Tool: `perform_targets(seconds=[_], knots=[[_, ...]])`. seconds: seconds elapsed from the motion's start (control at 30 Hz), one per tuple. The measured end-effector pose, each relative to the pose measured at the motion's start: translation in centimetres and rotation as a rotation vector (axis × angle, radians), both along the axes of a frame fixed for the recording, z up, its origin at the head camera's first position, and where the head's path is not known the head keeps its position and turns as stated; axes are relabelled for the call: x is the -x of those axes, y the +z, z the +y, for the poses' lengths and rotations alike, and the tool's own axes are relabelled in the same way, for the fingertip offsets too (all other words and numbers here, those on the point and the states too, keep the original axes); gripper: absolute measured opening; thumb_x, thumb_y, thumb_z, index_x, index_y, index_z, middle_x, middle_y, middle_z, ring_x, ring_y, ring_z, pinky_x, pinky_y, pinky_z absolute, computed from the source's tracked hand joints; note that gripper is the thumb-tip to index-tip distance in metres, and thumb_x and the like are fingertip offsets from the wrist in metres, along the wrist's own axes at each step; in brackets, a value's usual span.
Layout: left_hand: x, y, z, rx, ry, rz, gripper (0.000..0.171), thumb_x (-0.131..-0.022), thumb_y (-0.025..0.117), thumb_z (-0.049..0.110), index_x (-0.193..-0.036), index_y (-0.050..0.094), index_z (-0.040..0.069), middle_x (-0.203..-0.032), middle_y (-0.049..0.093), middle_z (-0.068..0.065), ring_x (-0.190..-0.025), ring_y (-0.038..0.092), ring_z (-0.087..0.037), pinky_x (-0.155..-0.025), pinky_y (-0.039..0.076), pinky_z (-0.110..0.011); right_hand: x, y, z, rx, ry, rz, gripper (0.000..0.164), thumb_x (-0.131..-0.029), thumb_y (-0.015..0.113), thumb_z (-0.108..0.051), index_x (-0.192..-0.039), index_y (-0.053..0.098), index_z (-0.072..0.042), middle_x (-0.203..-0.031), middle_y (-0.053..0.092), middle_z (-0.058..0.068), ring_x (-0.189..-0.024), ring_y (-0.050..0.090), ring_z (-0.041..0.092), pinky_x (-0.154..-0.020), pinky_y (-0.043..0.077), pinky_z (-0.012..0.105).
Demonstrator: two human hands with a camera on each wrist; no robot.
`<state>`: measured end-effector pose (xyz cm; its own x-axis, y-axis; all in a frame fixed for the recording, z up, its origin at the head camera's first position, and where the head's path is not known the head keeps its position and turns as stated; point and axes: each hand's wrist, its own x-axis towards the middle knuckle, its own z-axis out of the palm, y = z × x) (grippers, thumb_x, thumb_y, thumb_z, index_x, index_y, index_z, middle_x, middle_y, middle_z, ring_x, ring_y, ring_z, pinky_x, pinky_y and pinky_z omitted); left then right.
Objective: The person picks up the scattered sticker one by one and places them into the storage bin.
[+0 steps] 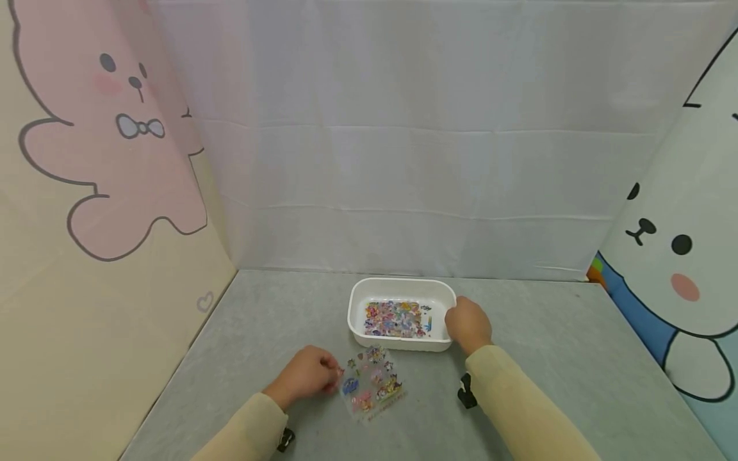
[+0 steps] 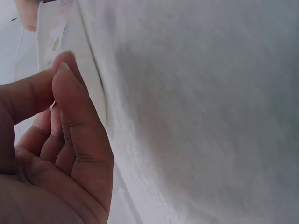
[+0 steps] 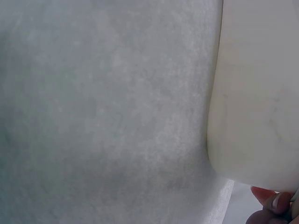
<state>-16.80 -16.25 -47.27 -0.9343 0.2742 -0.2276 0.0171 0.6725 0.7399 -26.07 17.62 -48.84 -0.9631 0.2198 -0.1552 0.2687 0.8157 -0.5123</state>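
Note:
A clear sticker sheet point(image 1: 371, 382) with colourful cartoon stickers lies on the grey table in front of me. My left hand point(image 1: 333, 372) pinches it at its left edge, thumb against forefinger point(image 2: 60, 77), other fingers curled. Behind it stands a white tray point(image 1: 403, 282) with another colourful sticker sheet point(image 1: 394, 318) flat inside. My right hand point(image 1: 457, 320) curls over the tray's right rim. In the right wrist view the tray wall point(image 3: 257, 93) fills the right side, with a fingertip point(image 3: 279, 203) at the bottom corner. The left wrist view shows the tray point(image 2: 86, 60) beyond my fingers.
A white cloth backdrop point(image 1: 415, 160) closes the far side of the table. A panel with a pink cartoon rabbit point(image 1: 109, 141) walls the left, and one with a white cartoon bear point(image 1: 680, 256) walls the right. Grey tabletop point(image 1: 553, 346) stretches to the right of the tray.

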Motion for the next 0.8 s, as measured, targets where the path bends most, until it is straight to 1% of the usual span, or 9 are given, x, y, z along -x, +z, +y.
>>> perform_targets(seconds=[0.13, 0.23, 0.37, 0.47, 0.6, 0.7, 0.8], knots=[[0.1, -0.1, 0.2, -0.128, 0.060, -0.010, 0.004, -0.087, 0.072, 0.004, -0.083, 0.073, 0.003, -0.069, 0.069, 0.000, -0.062, 0.065, -0.013, -0.058, 0.054, -0.030, -0.1, 0.0, 0.0, 0.000, 0.007, 0.006, 0.047, -0.103, 0.045, -0.014, -0.142, 0.051, 0.011, -0.138, 0.058, 0.029, -0.123, 0.059, 0.043, -0.103, 0.045, 0.058], [0.2, 0.0, 0.5, -0.201, 0.100, -0.023, 0.003, -0.088, 0.074, 0.003, -0.086, 0.074, 0.000, -0.072, 0.071, -0.003, -0.063, 0.067, -0.014, -0.060, 0.056, -0.031, -0.1, 0.0, 0.1, 0.002, 0.010, 0.009, 0.047, -0.103, 0.044, -0.014, -0.142, 0.051, 0.011, -0.138, 0.058, 0.029, -0.123, 0.058, 0.043, -0.103, 0.045, 0.058], [0.3, 0.1, 0.9, -0.316, 0.149, -0.061, 0.007, -0.088, 0.075, 0.002, -0.090, 0.072, -0.004, -0.076, 0.072, -0.008, -0.065, 0.069, -0.016, -0.062, 0.058, -0.034, 0.0, -0.1, 0.2, 0.003, 0.011, 0.011, 0.047, -0.103, 0.044, -0.014, -0.143, 0.051, 0.011, -0.138, 0.058, 0.029, -0.124, 0.058, 0.044, -0.103, 0.044, 0.058], [0.4, -0.1, 1.2, -0.405, 0.175, -0.089, 0.011, -0.088, 0.074, 0.001, -0.092, 0.070, -0.007, -0.078, 0.073, -0.012, -0.067, 0.070, -0.017, -0.063, 0.059, -0.035, 0.1, -0.1, 0.2, 0.000, 0.010, 0.010, 0.048, -0.103, 0.044, -0.014, -0.143, 0.050, 0.011, -0.139, 0.057, 0.029, -0.125, 0.057, 0.044, -0.103, 0.044, 0.058], [0.2, -0.2, 1.6, -0.509, 0.212, -0.099, 0.017, -0.089, 0.073, 0.002, -0.098, 0.070, -0.012, -0.083, 0.074, -0.015, -0.070, 0.071, -0.017, -0.066, 0.060, -0.034, 0.0, 0.0, 0.1, -0.002, 0.005, 0.007, 0.048, -0.103, 0.045, -0.014, -0.143, 0.051, 0.010, -0.139, 0.057, 0.029, -0.125, 0.057, 0.044, -0.104, 0.044, 0.058], [0.1, -0.2, 2.1, -0.571, 0.249, -0.100, 0.020, -0.091, 0.074, 0.005, -0.100, 0.070, -0.012, -0.085, 0.074, -0.015, -0.073, 0.072, -0.018, -0.068, 0.060, -0.034, 0.0, 0.1, -0.1, -0.003, 0.000, 0.000, 0.048, -0.103, 0.045, -0.014, -0.143, 0.051, 0.010, -0.139, 0.057, 0.029, -0.125, 0.057, 0.043, -0.104, 0.044, 0.058], [0.2, -0.2, 2.6, -0.613, 0.278, -0.105, 0.020, -0.092, 0.074, 0.007, -0.100, 0.069, -0.011, -0.087, 0.075, -0.017, -0.075, 0.073, -0.019, -0.069, 0.060, -0.034, 0.0, 0.1, -0.1, -0.001, -0.005, -0.007, 0.048, -0.103, 0.045, -0.015, -0.144, 0.051, 0.010, -0.140, 0.057, 0.029, -0.126, 0.056, 0.043, -0.105, 0.043, 0.057]])
